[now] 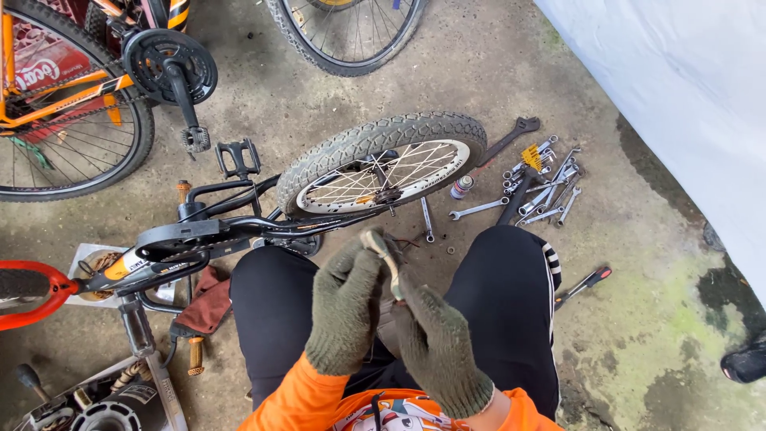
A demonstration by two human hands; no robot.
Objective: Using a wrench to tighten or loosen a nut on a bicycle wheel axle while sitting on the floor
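Observation:
Both my hands wear dark green knit gloves and meet over my lap. My left hand [345, 307] and my right hand [437, 343] together hold a thin, worn strip-like part [384, 254] that rises between the fingers; what it is stays unclear. Just beyond my knees lies a small upside-down bicycle with a black frame [209, 234]. Its knobby-tyred wheel [381, 164] with white rim and spokes sits straight ahead of my hands.
Several wrenches [542, 191] lie scattered on the concrete at the right, with a small spray can [461, 187] and a screwdriver [584, 285]. An orange bicycle [72, 96] stands at the upper left. A white sheet [678, 88] covers the right. A reddish cloth [206, 302] lies by my left knee.

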